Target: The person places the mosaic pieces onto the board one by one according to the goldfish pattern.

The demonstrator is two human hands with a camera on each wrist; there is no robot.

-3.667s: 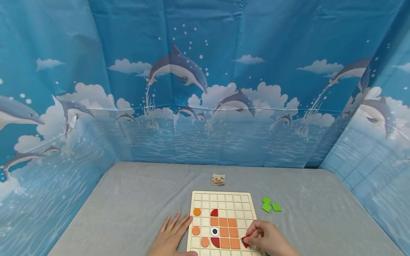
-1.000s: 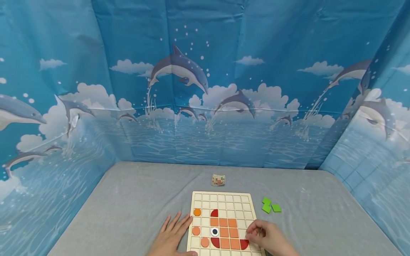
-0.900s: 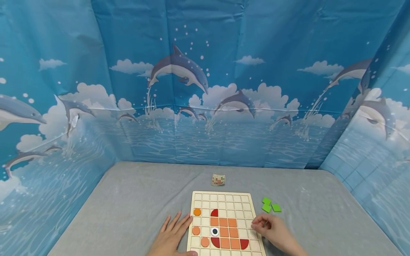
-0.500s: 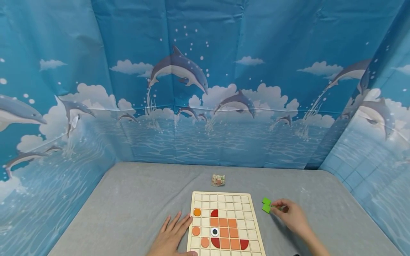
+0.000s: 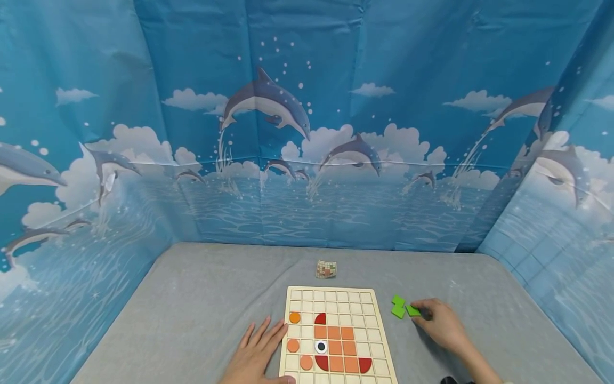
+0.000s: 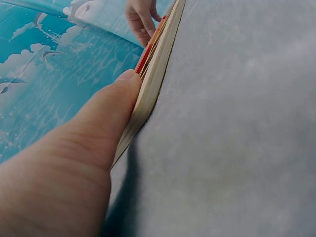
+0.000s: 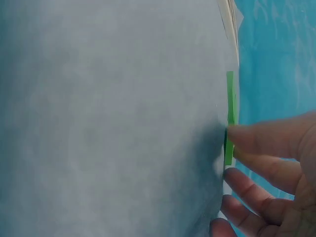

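Observation:
My left hand (image 5: 254, 354) lies with fingers spread along the left edge of the pale wooden grid board (image 5: 331, 295), its thumb on the board's near part. On the board sit orange square tiles (image 5: 335, 348), several red quarter-round tiles (image 5: 365, 365), orange discs (image 5: 293, 345) and a white disc with a black centre (image 5: 321, 346). Right of the board, my right hand (image 5: 443, 322) pinches a green tile (image 5: 412, 311) between thumb and finger. In the right wrist view that green tile (image 7: 228, 154) stands edge-on at the thumb tip. Two more green tiles (image 5: 398, 311) lie just left of it.
A small patterned card (image 5: 326, 269) lies beyond the board on the grey cloth-covered table (image 5: 216, 298). Blue dolphin-print curtains (image 5: 307, 213) enclose the back and sides. A dark object (image 5: 448, 380) shows at the right wrist.
The red tile once in my right hand now sits in the board's lower right part. That hand has moved right to the green tiles and pinches one. The left hand stays put.

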